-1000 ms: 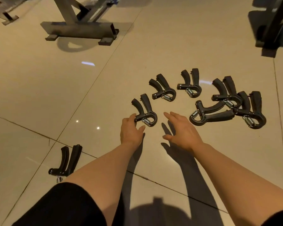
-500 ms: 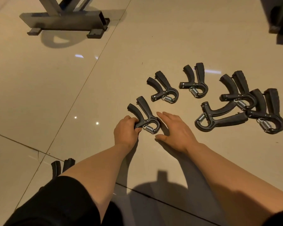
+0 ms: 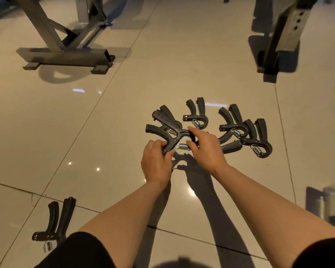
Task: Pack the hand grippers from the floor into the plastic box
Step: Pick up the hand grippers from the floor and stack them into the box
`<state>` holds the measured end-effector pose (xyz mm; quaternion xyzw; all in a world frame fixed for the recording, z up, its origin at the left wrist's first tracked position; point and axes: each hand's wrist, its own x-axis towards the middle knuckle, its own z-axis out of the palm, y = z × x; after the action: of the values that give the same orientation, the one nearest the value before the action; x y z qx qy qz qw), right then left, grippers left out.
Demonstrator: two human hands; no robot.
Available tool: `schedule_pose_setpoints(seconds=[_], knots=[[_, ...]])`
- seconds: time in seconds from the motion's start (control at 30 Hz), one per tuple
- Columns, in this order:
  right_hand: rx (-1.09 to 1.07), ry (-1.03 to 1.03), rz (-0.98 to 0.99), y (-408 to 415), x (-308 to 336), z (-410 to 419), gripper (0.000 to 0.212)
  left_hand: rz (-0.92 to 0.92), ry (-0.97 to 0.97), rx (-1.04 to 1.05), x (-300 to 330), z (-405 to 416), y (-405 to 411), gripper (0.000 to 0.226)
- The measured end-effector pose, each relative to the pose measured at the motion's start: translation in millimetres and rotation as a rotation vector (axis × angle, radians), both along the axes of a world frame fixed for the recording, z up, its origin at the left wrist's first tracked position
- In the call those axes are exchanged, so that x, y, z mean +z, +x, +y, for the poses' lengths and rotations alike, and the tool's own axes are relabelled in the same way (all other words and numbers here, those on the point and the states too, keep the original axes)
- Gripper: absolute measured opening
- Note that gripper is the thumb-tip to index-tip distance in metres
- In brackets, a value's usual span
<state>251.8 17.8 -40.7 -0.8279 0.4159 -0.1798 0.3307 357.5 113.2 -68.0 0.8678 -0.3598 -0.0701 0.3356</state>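
Note:
Both hands hold one black hand gripper (image 3: 166, 130) lifted off the beige tiled floor; its steel spring hangs between them. My left hand (image 3: 156, 161) pinches its lower end. My right hand (image 3: 205, 147) grips its curved head. Another gripper (image 3: 165, 112) lies just behind the held one. More lie on the floor: one in the middle (image 3: 196, 115) and a cluster at the right (image 3: 246, 132), partly hidden by my right hand. A lone gripper (image 3: 55, 223) lies at the lower left beside my knee. No plastic box shows clearly.
A grey metal equipment frame (image 3: 66, 57) stands at the upper left, and a dark upright post (image 3: 275, 45) at the upper right. A blurred dark object (image 3: 329, 200) sits at the right edge. My black-clad knees fill the bottom.
The nearest gripper has been lifted from the floor. My left hand kept hold of it and my right hand closed on its head. The view tilted up and shows more equipment.

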Motion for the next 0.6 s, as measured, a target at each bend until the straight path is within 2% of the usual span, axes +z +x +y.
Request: schedule_pose_setpoints(seconds=[0.13,0.23,0.3,0.37,0.47,0.6], knots=[[-0.156,-0.003,-0.065,-43.4,29.1,4.9,0.028,0.021,-0.08,-0.073,25.9,4.7,-42.9,0.019],[-0.203,-0.068,-0.036,-80.5,51.7,14.7,0.023,0.006,-0.135,-0.181,47.8,15.6,-74.1,0.023],[-0.212,-0.113,0.012,-107.2,68.8,21.5,0.024,-0.079,-0.202,-0.252,63.5,23.9,-88.1,0.03],[-0.199,-0.148,0.053,-135.5,88.1,27.6,0.026,-0.237,-0.248,-0.301,80.6,28.6,-94.4,0.037],[-0.153,-0.196,0.143,-178.4,118.6,39.4,0.029,-0.449,-0.151,-0.484,109.6,28.0,-101.2,0.046],[-0.164,-0.214,0.235,-238.3,152.3,63.7,0.032,-0.398,0.089,-0.816,154.7,19.9,-138.7,0.037]])
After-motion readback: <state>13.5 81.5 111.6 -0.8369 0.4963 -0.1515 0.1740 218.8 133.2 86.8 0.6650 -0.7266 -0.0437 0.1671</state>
